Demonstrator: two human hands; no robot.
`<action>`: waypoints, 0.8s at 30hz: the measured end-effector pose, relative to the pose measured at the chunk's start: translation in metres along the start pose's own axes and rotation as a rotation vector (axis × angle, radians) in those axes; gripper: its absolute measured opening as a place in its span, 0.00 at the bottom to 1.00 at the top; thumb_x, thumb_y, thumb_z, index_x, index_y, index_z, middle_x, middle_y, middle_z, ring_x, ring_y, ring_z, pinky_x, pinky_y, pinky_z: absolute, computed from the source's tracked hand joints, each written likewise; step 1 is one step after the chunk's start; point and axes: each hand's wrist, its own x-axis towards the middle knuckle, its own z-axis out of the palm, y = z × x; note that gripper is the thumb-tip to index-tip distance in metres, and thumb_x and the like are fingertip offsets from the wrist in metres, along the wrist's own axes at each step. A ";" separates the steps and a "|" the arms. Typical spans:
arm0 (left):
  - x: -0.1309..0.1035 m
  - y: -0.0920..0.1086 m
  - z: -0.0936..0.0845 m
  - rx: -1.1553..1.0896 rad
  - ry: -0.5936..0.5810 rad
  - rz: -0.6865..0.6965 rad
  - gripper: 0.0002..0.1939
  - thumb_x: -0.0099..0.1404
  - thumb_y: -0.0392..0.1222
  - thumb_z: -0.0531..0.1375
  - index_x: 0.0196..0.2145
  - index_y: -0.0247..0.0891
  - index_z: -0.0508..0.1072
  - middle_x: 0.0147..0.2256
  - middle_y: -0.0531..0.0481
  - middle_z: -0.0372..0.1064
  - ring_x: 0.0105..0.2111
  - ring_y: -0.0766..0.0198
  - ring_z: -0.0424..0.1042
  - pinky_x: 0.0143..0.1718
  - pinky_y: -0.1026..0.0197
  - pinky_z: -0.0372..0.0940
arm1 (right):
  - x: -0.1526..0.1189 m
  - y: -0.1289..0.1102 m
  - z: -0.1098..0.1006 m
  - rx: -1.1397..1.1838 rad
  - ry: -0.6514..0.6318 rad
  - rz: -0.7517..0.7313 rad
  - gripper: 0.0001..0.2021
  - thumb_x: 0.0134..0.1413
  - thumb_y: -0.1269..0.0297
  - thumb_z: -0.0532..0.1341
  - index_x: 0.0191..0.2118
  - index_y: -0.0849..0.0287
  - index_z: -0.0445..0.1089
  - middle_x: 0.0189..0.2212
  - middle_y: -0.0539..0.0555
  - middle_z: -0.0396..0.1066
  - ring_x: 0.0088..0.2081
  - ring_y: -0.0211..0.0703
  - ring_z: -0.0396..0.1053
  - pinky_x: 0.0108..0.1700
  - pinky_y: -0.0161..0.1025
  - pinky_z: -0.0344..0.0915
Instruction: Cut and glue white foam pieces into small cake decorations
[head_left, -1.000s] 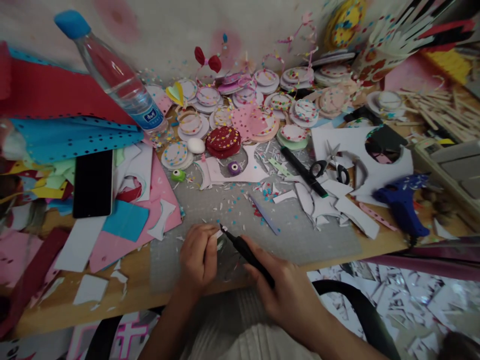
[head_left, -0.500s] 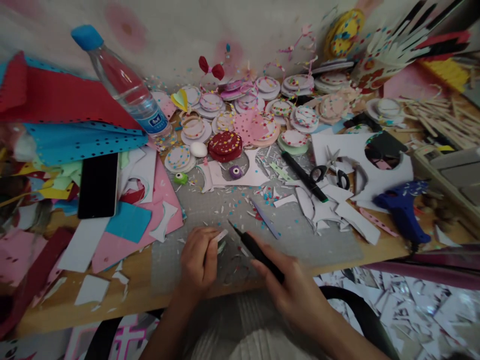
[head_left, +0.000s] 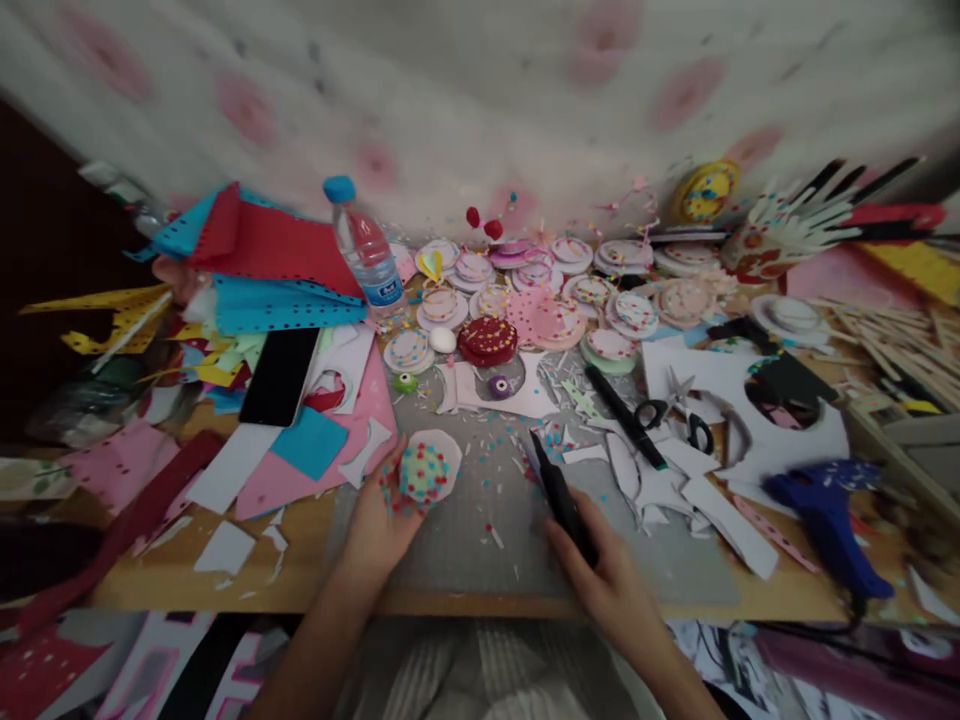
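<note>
In my left hand [head_left: 379, 535] is a small round foam craft cake [head_left: 425, 472], pale green on top with red and blue dots, on a white base. It is tilted so its decorated face shows, and my fingers are mostly hidden behind it. My right hand [head_left: 609, 565] is closed around a black-handled craft knife [head_left: 561, 497], its narrow tip pointing up and away from me over the grey cutting mat [head_left: 480, 565]. Between the hands, the knife and the craft cake are well apart. A purple paper punch [head_left: 499, 386] and a green one [head_left: 406, 382] sit beyond them.
Decorated foam discs [head_left: 487, 341] crowd the back. Scissors [head_left: 681, 392], a black marker [head_left: 626, 415] and a blue glue gun [head_left: 832, 520] lie right. Left are a phone [head_left: 279, 377], coloured sheets [head_left: 311, 440] and an upright water bottle [head_left: 367, 250]. White scraps [head_left: 731, 525] litter the mat.
My left hand has turned and moved up, bringing the craft cake's dotted face into view. My right hand has shifted right with the knife. The head view has tilted upward.
</note>
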 end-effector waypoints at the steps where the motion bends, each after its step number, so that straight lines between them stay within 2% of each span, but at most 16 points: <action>1: 0.000 0.005 0.004 -0.082 0.002 -0.061 0.08 0.63 0.47 0.58 0.33 0.42 0.72 0.37 0.46 0.75 0.39 0.53 0.75 0.38 0.48 0.72 | 0.001 0.002 0.000 0.024 -0.026 0.010 0.18 0.63 0.55 0.54 0.54 0.57 0.63 0.29 0.51 0.74 0.25 0.44 0.71 0.27 0.37 0.69; 3: -0.002 0.014 0.012 -0.289 -0.002 -0.223 0.06 0.64 0.44 0.57 0.35 0.41 0.71 0.39 0.46 0.76 0.41 0.52 0.76 0.40 0.44 0.72 | 0.004 0.005 -0.001 0.045 -0.030 0.014 0.17 0.65 0.55 0.51 0.53 0.58 0.64 0.26 0.51 0.72 0.23 0.42 0.69 0.24 0.36 0.67; 5: -0.008 0.022 0.018 -0.496 -0.061 -0.376 0.07 0.65 0.44 0.56 0.37 0.39 0.71 0.42 0.44 0.76 0.44 0.50 0.75 0.44 0.41 0.70 | 0.008 0.008 -0.005 0.022 0.028 0.003 0.17 0.65 0.54 0.51 0.52 0.59 0.65 0.28 0.52 0.72 0.24 0.42 0.68 0.25 0.36 0.67; 7: -0.015 0.025 0.022 -0.597 -0.132 -0.418 0.10 0.64 0.45 0.55 0.37 0.37 0.72 0.44 0.41 0.75 0.46 0.47 0.74 0.47 0.38 0.68 | 0.011 0.009 -0.009 -0.007 0.097 -0.010 0.19 0.64 0.54 0.52 0.53 0.59 0.65 0.31 0.53 0.73 0.23 0.41 0.67 0.26 0.37 0.66; 9: -0.023 0.024 0.022 -0.608 -0.193 -0.371 0.10 0.61 0.43 0.57 0.38 0.36 0.72 0.45 0.40 0.75 0.49 0.45 0.73 0.50 0.38 0.66 | 0.011 0.010 -0.011 -0.003 0.125 -0.013 0.19 0.64 0.53 0.53 0.54 0.59 0.64 0.32 0.53 0.73 0.22 0.39 0.64 0.25 0.36 0.65; 11: -0.031 0.019 0.020 -0.578 -0.243 -0.293 0.12 0.57 0.37 0.60 0.40 0.36 0.72 0.47 0.41 0.74 0.50 0.46 0.72 0.54 0.41 0.65 | 0.008 0.010 -0.011 0.043 0.120 -0.017 0.17 0.64 0.53 0.53 0.50 0.58 0.65 0.29 0.51 0.70 0.21 0.37 0.62 0.23 0.35 0.62; 13: -0.036 0.014 0.017 -0.516 -0.285 -0.210 0.20 0.52 0.30 0.62 0.45 0.38 0.71 0.50 0.44 0.73 0.52 0.49 0.71 0.56 0.46 0.64 | 0.004 0.009 -0.009 0.109 0.118 -0.019 0.14 0.63 0.53 0.54 0.46 0.57 0.66 0.25 0.48 0.66 0.19 0.36 0.59 0.20 0.33 0.58; 16: -0.040 0.011 0.011 -0.380 -0.339 -0.155 0.33 0.49 0.25 0.64 0.51 0.45 0.68 0.53 0.48 0.70 0.53 0.54 0.71 0.55 0.56 0.66 | 0.001 0.004 -0.004 0.163 0.082 -0.008 0.14 0.62 0.52 0.55 0.46 0.56 0.63 0.22 0.44 0.60 0.17 0.34 0.55 0.17 0.31 0.53; 20: -0.034 0.016 0.007 -0.226 -0.379 -0.115 0.34 0.47 0.30 0.69 0.52 0.46 0.69 0.47 0.46 0.74 0.43 0.58 0.77 0.40 0.64 0.72 | 0.014 -0.015 -0.004 0.134 -0.051 -0.081 0.13 0.63 0.51 0.53 0.43 0.55 0.61 0.21 0.43 0.57 0.18 0.35 0.54 0.19 0.31 0.53; 24: -0.029 0.019 0.010 -0.183 -0.380 0.002 0.34 0.42 0.45 0.74 0.49 0.47 0.72 0.44 0.45 0.75 0.33 0.59 0.76 0.32 0.60 0.72 | 0.026 -0.034 -0.006 -0.027 -0.071 -0.251 0.13 0.66 0.52 0.48 0.37 0.54 0.60 0.24 0.45 0.60 0.23 0.37 0.60 0.25 0.33 0.59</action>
